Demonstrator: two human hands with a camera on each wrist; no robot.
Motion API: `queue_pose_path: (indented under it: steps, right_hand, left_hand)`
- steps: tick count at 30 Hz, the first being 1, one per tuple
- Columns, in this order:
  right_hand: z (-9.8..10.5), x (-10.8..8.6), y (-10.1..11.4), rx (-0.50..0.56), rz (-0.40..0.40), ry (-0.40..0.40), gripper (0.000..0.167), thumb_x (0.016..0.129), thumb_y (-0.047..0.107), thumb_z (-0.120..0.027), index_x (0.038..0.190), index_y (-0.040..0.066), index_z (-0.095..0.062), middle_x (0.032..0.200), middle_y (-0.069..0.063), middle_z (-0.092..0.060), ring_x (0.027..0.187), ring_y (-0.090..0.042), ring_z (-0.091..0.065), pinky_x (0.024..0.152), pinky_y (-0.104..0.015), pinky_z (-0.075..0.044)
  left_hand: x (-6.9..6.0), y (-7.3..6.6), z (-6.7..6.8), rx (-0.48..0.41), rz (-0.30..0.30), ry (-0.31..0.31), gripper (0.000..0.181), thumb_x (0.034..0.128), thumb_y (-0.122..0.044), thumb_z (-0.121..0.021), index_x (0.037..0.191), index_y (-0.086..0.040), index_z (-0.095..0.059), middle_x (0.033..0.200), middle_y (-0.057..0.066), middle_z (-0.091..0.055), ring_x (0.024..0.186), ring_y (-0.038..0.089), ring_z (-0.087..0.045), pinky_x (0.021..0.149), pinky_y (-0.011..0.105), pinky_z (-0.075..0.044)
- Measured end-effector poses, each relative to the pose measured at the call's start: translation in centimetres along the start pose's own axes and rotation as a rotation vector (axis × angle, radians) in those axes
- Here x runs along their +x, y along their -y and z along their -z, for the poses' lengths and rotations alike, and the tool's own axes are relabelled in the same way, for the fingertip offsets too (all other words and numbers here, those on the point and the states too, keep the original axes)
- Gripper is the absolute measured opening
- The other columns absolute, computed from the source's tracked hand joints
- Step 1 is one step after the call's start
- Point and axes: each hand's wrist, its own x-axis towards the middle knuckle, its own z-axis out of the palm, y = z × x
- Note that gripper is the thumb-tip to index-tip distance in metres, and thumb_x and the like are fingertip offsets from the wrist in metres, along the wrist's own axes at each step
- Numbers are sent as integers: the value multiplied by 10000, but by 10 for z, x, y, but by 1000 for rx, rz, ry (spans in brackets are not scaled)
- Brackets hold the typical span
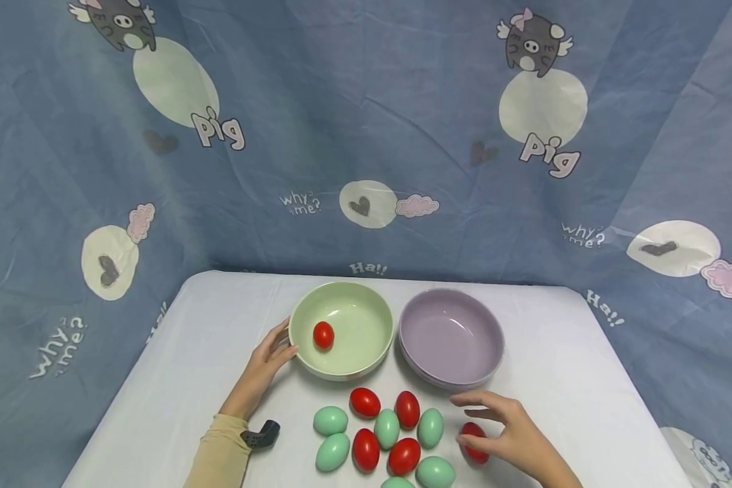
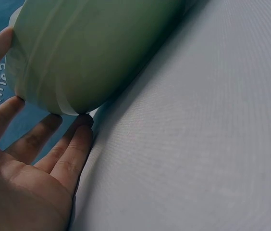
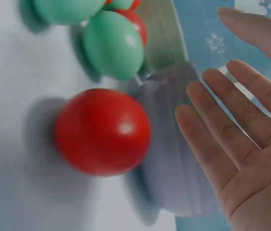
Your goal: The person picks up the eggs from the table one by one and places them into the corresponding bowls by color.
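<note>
My left hand (image 1: 267, 366) touches the left side of the green bowl (image 1: 366, 339); in the left wrist view its fingertips meet the bowl's outer wall (image 2: 92, 53). One red egg (image 1: 323, 335) lies inside that bowl. My right hand (image 1: 509, 430) hovers over a red egg (image 1: 474, 443) on the right of the table, fingers spread and holding nothing. In the right wrist view this red egg (image 3: 103, 132) sits apart from the palm and fingers (image 3: 212, 139). Just beyond the right hand stands the purple bowl (image 1: 451, 339).
Several red eggs (image 1: 366, 450) and several mint green eggs (image 1: 387, 428) lie loose in front of the bowls on the white table (image 1: 561, 352). A blue printed cloth (image 1: 366, 135) hangs behind the table and at its sides.
</note>
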Motion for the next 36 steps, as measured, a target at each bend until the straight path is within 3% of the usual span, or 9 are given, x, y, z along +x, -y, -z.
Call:
queue_pose_path:
  steps: [11,19,26,36]
  right_hand:
    - [-7,-23,-22,-70,-61,-25,470,820,172,-886,1231,36,-704,1177,-143,-750,1086,-89,-729,878,-290,-641]
    - [-8,-34,-28,-132,-183,26,523,810,266,-892,1265,92,-700,1203,-87,-740,1067,-18,-680,867,-254,-630]
    - [-8,-40,-29,-172,-339,61,537,805,346,-888,1275,156,-710,1236,-16,-733,1056,29,-638,874,-231,-613]
    - [-7,-39,-28,-146,-397,87,571,806,370,-883,1297,146,-696,1259,-50,-724,1058,44,-613,855,-209,-610]
  left_hand:
    - [0,2,1,-8,-2,-5,706,1007,-415,-662,1618,-329,-321,1673,78,-355,1528,363,-387,1250,602,-300]
    - [-1,-2,2,-12,-2,5,713,1010,-407,-658,1625,-320,-307,1677,77,-345,1532,359,-381,1250,583,-310]
    - [0,0,0,-8,-4,13,715,1018,-401,-648,1631,-300,-294,1678,86,-341,1532,358,-380,1248,557,-324]
    - [0,0,-1,-4,3,6,718,1014,-412,-650,1629,-296,-298,1687,94,-329,1534,372,-374,1250,566,-313]
